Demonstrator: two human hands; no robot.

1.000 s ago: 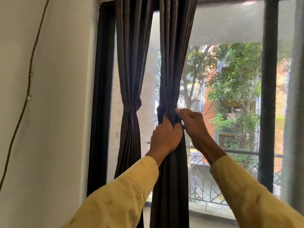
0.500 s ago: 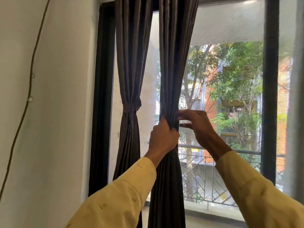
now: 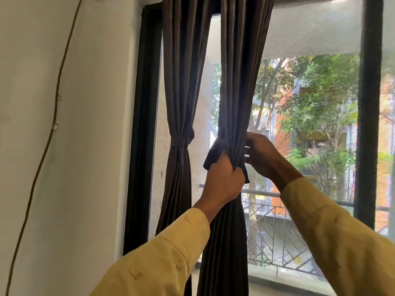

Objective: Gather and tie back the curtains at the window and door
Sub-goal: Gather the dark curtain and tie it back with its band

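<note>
The left hand is closed in a fist round the curtain, which hangs from the top of the window and narrows into a tight bundle of folds at the grip. Its fingers curl over the front of the bundle from the left. A flap of dark cloth sticks out to the left just above the knuckles, and another corner of cloth shows below the fist on the right. The right hand is at the right edge of the same bundle, level with the left hand and slightly above it. Its fingers are bent toward the folds, with the tips hidden behind the cloth, so I cannot tell whether they have hold of anything. Both arms are in yellow sleeves. To the left, close to the dark window frame, hangs a tied curtain, cinched at its middle by a band of the same cloth. A thin cable runs down the white wall. Through the glass are a metal railing and green trees.
</note>
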